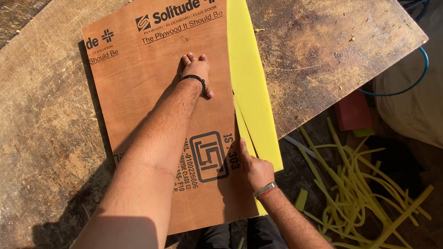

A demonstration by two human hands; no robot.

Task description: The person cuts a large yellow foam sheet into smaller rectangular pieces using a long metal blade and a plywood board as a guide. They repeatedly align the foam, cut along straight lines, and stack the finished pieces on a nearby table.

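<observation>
Left hand (197, 71), grip released, presses flat at frame centre to pin the plywood board (157, 120) as a straightedge over the yellow sheet (251, 87) on the table (41, 129); right hand (254, 169) is clenched at the board's edge, whatever it holds hidden.

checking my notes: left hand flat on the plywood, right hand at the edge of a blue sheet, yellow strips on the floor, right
Not quite: the sheet is yellow, not blue, as the head view shows. The rest holds: the left hand lies flat on the plywood, the right hand is at the sheet's edge, and yellow strips lie on the floor.
</observation>
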